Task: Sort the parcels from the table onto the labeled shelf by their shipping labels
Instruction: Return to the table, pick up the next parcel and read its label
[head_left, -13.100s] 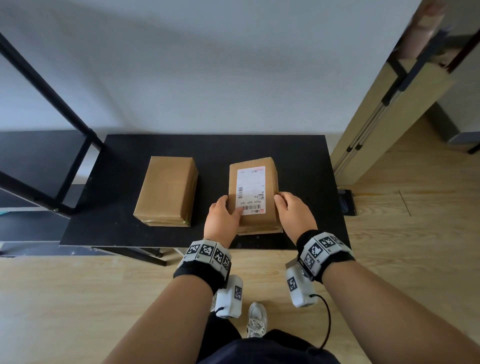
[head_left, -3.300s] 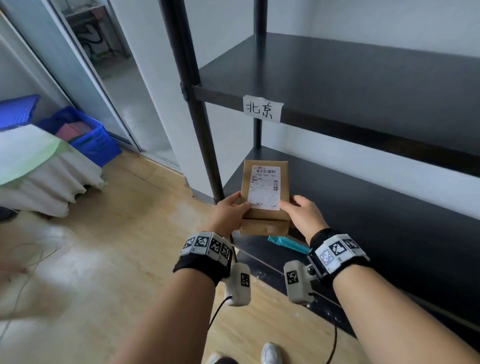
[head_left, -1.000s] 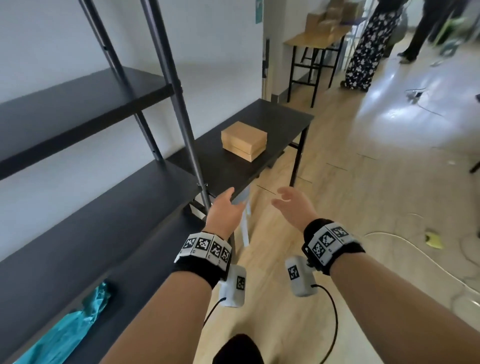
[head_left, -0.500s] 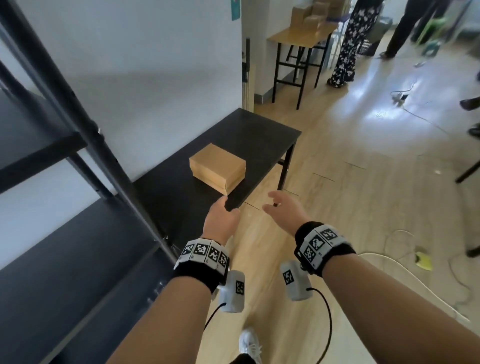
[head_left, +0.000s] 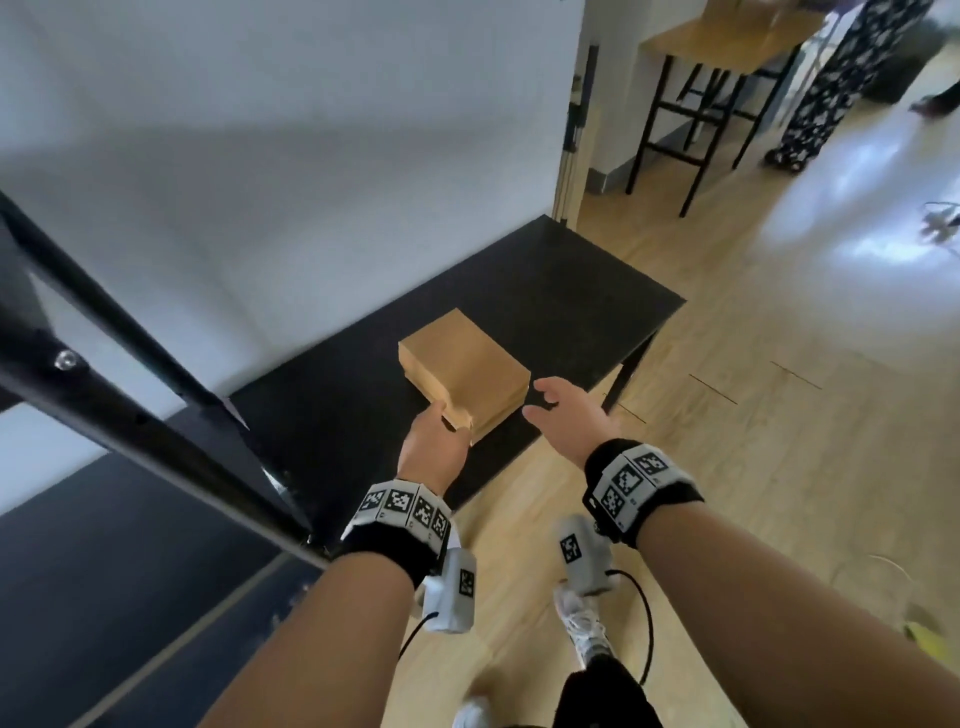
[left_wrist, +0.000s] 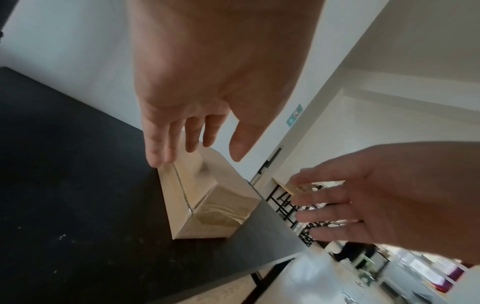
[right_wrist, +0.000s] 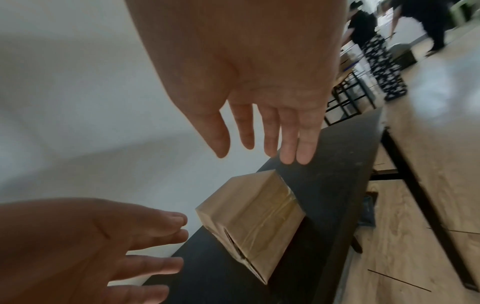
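The left hand (head_left: 434, 447) is reaching over the near corner of the brown parcel (head_left: 464, 366), its fingers (left_wrist: 166, 142) straight and slightly spread, the fingertips arriving right at the parcel's near upper edge; whether they are actually touching the cardboard cannot be told from the wrist view. Nothing is being held in that grip. The right hand (head_left: 569, 421) is hovering just beside the parcel's right end, palm turned inward, fingers (right_wrist: 285, 131) extended and apart, also holding nothing and not in contact with the box.

The parcel is lying flat on the black table (head_left: 587, 291), set at an angle toward the table's near edge, with its plain top face upward and clear tape showing along its end; no shipping label is showing on the faces in view. The table is standing against a white wall (head_left: 260, 156).

To the left, the black metal shelf (head_left: 104, 545) is rising beside the table, its slanted post (head_left: 130, 332) crossing the head view. The person is wearing marker-patterned wristbands (head_left: 402, 512) with small cameras slung below them, and one white sneaker (head_left: 584, 623) is showing on the wooden floor (head_left: 779, 467). Farther back, a wooden-topped table (head_left: 722, 41) is standing near a person in a patterned skirt (head_left: 826, 88).
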